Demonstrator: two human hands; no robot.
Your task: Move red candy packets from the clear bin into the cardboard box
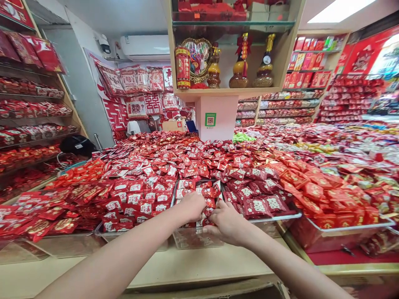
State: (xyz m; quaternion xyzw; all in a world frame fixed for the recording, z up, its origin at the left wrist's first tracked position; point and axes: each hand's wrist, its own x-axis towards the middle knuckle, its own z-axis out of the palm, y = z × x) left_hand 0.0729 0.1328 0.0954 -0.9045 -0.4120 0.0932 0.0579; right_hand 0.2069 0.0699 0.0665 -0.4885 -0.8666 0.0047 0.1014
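Both hands are over a clear plastic bin point(198, 240) of small red and white packets point(204, 191) in the middle of the counter. My left hand point(193, 206) is at the bin's middle, its fingers curled down among the packets; what its fingertips hold, if anything, is hidden. Beside it on the right, my right hand point(227, 222) has bent fingers over the packets and its thumb near the bin's front edge. Its fingers look apart, with no packet visible between them. Dark red packets point(262, 205) lie just to the right of this bin.
More bins and heaps of red packets point(134, 199) spread to both sides. A red box point(330, 236) of orange-red packets stands at the right. Behind rises a white pillar point(218, 108) under a display cabinet point(227, 92). Shelves line the left wall.
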